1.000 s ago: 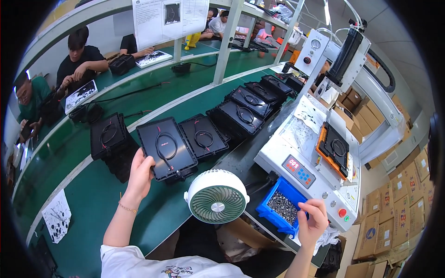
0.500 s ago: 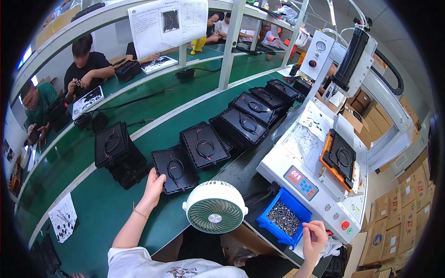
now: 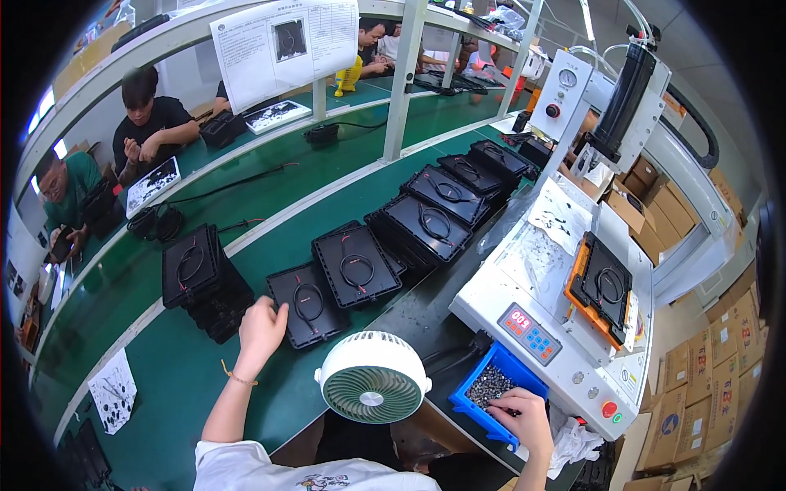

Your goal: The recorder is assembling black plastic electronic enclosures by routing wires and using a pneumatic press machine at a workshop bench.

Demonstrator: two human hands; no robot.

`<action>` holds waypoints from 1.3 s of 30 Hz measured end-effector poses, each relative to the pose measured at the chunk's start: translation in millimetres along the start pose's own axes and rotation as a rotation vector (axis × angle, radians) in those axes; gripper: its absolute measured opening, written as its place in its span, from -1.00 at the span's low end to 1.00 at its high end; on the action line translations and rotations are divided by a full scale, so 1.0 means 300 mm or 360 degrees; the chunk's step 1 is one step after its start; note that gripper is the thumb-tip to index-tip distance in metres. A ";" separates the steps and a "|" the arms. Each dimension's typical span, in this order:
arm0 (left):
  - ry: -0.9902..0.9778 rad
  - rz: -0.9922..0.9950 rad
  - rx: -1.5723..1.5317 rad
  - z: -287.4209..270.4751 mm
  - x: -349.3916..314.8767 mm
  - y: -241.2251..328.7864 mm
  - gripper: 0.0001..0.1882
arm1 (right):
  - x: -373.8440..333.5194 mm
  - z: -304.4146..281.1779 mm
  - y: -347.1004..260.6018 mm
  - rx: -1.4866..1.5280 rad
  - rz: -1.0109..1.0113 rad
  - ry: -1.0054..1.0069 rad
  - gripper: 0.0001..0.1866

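Note:
My left hand (image 3: pixel 264 330) is curled at the left edge of a black rectangular plastic cover (image 3: pixel 304 306); whether it holds anything is hidden. On that cover lies a looped black cable (image 3: pixel 309 302) with red ends. My right hand (image 3: pixel 525 417) has its fingers bent together down in a blue plastic bin (image 3: pixel 469 407) of small metal parts (image 3: pixel 489 385), and what they pinch is too small to make out. A similar black cover (image 3: pixel 602 282) with a cable rests in an orange fixture (image 3: pixel 578 268) on the white machine (image 3: pixel 499 282).
A white fan (image 3: pixel 372 376) stands between my arms. Stacked black covers (image 3: pixel 193 270) sit left, and more stacks (image 3: pixel 419 227) run along the green bench. A machine post with a black cylinder (image 3: pixel 624 102) rises at right. Co-workers (image 3: pixel 151 123) sit across the bench.
My right hand has moved from beside the blue bin into it, onto the metal parts. My left hand has shifted slightly left and down, its fingers more curled. The view has shifted slightly.

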State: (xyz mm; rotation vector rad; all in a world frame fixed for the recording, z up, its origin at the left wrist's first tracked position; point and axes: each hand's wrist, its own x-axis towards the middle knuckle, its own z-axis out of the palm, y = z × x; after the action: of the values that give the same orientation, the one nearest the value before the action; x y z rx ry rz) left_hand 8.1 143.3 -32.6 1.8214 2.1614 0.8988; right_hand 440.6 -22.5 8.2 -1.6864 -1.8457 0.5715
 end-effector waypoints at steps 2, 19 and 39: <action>0.0126 0.0024 0.0116 -0.011 0.025 0.049 -0.73 | 0.016 0.004 -0.005 -0.0047 -0.0057 -0.0018 -0.85; -0.0609 0.1009 0.0164 0.008 0.018 0.068 -0.15 | 0.032 0.023 0.002 -0.0066 -0.0088 -0.0052 -0.86; -0.0195 0.1294 0.0112 -0.004 -0.075 0.050 -0.80 | 0.050 0.034 -0.004 -0.0068 -0.0093 -0.0005 -0.88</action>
State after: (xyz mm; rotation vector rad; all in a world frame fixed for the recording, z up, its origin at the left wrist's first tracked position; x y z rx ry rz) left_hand 25.5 122.8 -29.0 2.7567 1.3598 0.7939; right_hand 432.1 -7.1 3.3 -1.6538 -1.9157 0.5143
